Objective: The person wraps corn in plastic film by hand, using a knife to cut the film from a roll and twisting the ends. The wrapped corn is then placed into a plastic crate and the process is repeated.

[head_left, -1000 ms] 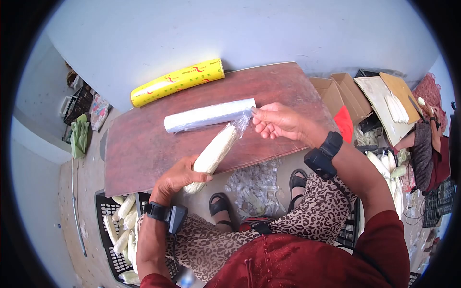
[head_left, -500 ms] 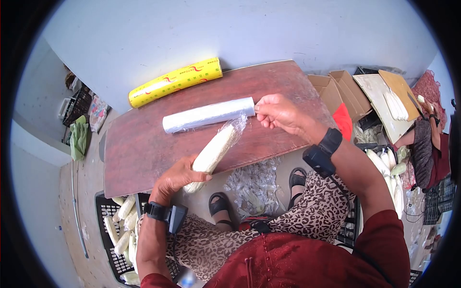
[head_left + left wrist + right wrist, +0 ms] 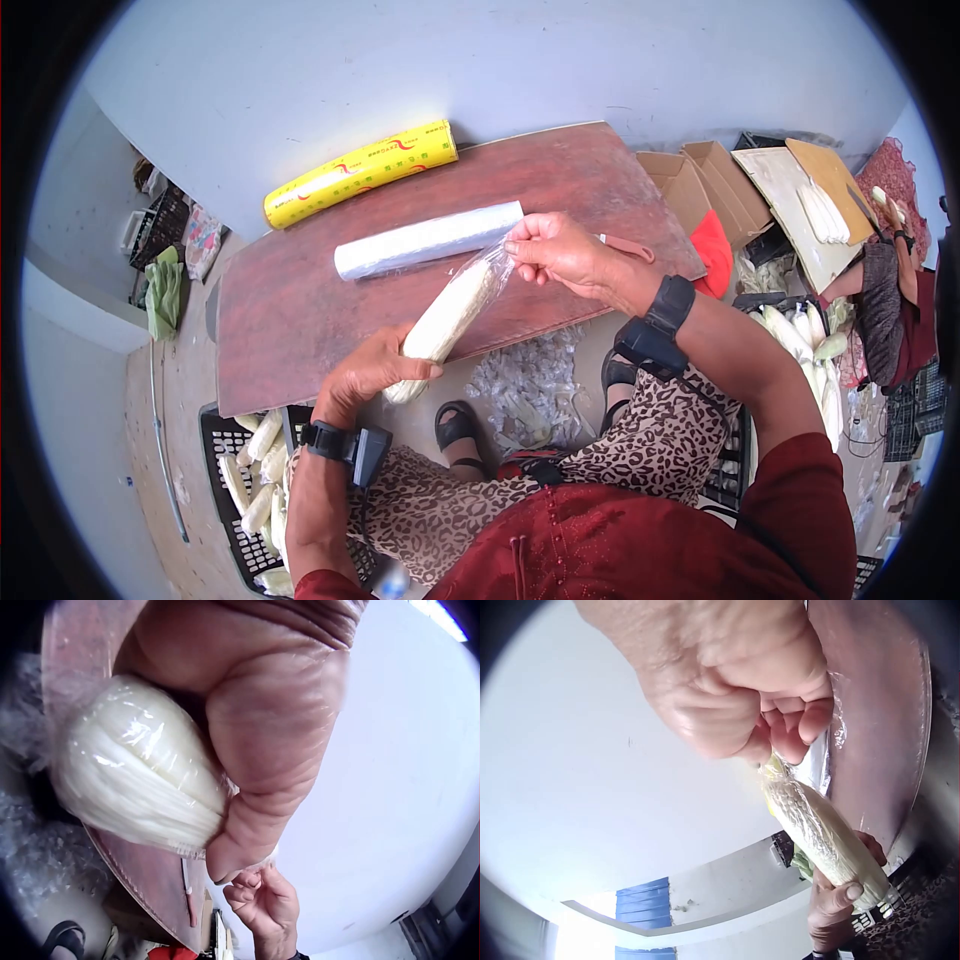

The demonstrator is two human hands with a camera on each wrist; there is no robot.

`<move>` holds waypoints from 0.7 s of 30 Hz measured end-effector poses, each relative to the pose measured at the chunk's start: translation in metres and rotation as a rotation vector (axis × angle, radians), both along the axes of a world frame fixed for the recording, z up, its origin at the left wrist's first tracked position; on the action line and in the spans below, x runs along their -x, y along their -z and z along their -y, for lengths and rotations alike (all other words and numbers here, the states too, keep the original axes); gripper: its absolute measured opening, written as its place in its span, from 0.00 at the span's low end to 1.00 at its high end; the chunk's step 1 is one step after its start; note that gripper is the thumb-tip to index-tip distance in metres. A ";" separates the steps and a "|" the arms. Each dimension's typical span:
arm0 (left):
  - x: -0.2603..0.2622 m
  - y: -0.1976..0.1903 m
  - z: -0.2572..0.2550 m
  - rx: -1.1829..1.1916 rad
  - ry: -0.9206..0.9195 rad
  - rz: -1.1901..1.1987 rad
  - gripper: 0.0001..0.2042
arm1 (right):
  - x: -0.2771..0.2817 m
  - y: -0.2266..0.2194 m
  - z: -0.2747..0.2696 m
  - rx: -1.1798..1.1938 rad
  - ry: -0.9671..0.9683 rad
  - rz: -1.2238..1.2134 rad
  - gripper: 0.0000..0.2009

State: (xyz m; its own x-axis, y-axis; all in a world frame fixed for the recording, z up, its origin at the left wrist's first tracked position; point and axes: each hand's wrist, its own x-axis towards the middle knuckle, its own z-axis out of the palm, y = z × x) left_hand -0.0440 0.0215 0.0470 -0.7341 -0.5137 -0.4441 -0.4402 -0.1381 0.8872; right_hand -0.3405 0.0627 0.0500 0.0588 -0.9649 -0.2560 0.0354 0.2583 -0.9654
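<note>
My left hand (image 3: 372, 372) grips the thick lower end of a pale, husked ear of corn (image 3: 440, 330), thumb across its front. Tilted up to the right, the ear lies in clear plastic film that shines in the left wrist view. At its tip, my right hand (image 3: 562, 255) pinches the gathered film (image 3: 774, 769) between thumb and fingers. Kernels show near that tip in the right wrist view. Just behind the ear, a roll of clear cling film (image 3: 425, 242) rests on the reddish-brown table (image 3: 290, 335). A knife with a pinkish handle (image 3: 630, 247) lies partly hidden behind my right hand.
A yellow printed roll (image 3: 360, 173) lies along the table's back edge by the wall. Black crates (image 3: 222, 455) of corn flank my legs. Crumpled film (image 3: 530, 390) covers the floor between my feet. Cardboard boxes (image 3: 710, 190) and another person's arm (image 3: 905, 265) are at right.
My right hand let go of the film tip, moved right to the end of the cling film roll, then came back and took hold of the film at the ear's tip. The left hand stays put.
</note>
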 end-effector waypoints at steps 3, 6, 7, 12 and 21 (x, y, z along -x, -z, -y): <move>0.002 -0.004 -0.002 -0.023 -0.022 -0.019 0.25 | -0.001 0.002 0.000 0.044 0.072 -0.004 0.05; -0.003 0.002 0.002 -0.017 0.002 -0.017 0.25 | 0.012 -0.006 0.004 0.053 0.175 0.021 0.04; -0.005 0.003 0.002 -0.014 0.006 -0.016 0.25 | 0.018 -0.009 0.005 0.086 0.194 0.027 0.04; -0.009 0.002 -0.003 -0.041 -0.046 -0.060 0.25 | 0.032 -0.035 -0.007 0.440 -0.021 -0.403 0.21; -0.007 0.006 0.004 -0.123 0.037 -0.043 0.25 | 0.004 -0.023 -0.023 0.931 -0.287 -0.857 0.39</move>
